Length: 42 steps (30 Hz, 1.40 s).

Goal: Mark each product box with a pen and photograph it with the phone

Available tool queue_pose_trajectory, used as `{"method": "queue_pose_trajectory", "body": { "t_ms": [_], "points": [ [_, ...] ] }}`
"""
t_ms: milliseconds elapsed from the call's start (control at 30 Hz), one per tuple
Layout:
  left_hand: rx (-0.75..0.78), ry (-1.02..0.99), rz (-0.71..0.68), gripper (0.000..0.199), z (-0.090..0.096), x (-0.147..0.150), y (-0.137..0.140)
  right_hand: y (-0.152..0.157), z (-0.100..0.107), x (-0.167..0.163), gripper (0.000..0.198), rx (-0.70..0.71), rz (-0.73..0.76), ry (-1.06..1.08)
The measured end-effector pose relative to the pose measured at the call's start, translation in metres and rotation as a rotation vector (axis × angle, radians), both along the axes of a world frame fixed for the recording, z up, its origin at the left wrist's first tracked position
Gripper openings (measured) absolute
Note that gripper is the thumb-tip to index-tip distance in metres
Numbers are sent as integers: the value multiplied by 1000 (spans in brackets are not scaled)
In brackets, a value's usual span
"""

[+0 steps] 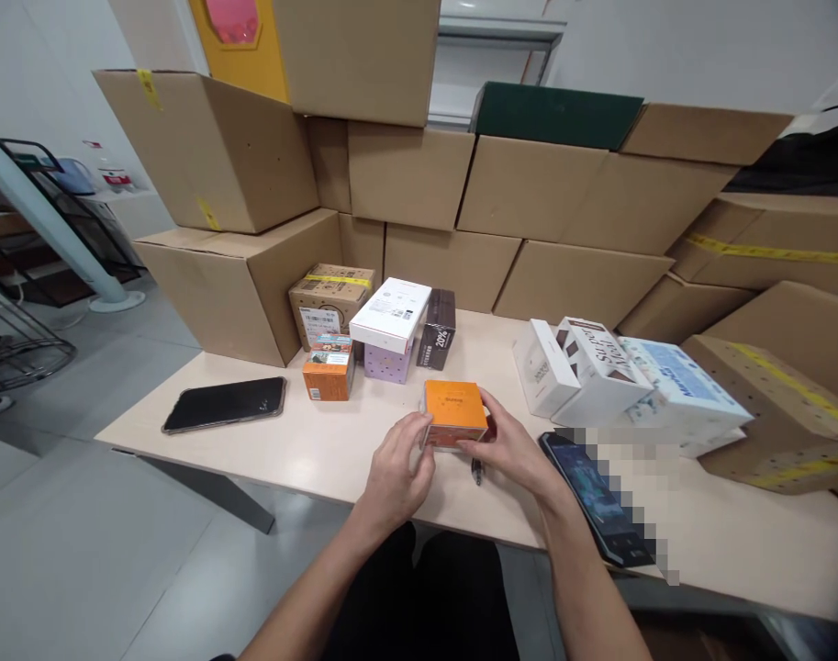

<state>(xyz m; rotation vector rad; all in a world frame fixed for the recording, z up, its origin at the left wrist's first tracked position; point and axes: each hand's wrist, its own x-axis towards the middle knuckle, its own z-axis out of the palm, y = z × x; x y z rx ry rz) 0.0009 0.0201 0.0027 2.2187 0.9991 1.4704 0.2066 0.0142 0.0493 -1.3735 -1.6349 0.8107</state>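
Note:
Between my two hands is a small orange box (454,405), its top facing up and a clear edge showing along its sides. My left hand (399,464) grips its left side with thumb and fingers. On the opposite side, my right hand (511,443) holds the right edge and near corner. A small dark object (477,471), too small to name, lies on the table just below the box. Behind and to the left stand another orange box (329,369), a purple box (386,363) with a white box (392,310) on top, and a dark box (437,330).
A black phone (224,404) lies at the table's left. To the right are several white boxes (546,369) and a tablet-like device (594,496), partly pixelated. Stacked cardboard boxes (419,179) wall off the back; more cardboard boxes (790,404) stand at the right edge.

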Motion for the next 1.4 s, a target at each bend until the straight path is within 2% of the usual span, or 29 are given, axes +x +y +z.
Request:
{"method": "queue_pose_trajectory", "body": {
  "t_ms": [100,167,233,300,400,533,633,767,867,1067,1233,1400],
  "points": [
    [-31,-70,42,47,-1,-1,-1,-6,6,2,83,58,-56,-89],
    [-60,-90,55,50,-1,-1,-3,-9,13,9,83,137,-129,-39],
    [-80,-89,53,52,0,-1,-5,-9,22,21,82,205,-229,62],
    [-96,-68,52,52,0,-1,-5,-3,30,36,81,253,-385,47],
    [-102,-27,61,50,-1,-1,-4,13,35,54,76,229,-586,-278],
    [-84,8,62,50,-3,0,-2,38,30,54,60,145,-639,-709],
    [-77,21,56,49,-3,0,-2,52,25,41,53,155,-687,-823],
    [-74,34,55,48,-3,-1,-2,61,20,28,37,200,-700,-839],
    [-76,43,41,47,-2,-1,-2,62,19,23,33,205,-686,-840],
    [-80,69,19,45,0,0,-1,76,42,-9,45,313,-534,-761],
    [-65,91,33,45,-1,-1,0,119,56,-54,57,167,-441,-690],
    [-68,91,51,43,-1,-2,0,145,48,-68,46,101,-461,-602]
  ]
}}
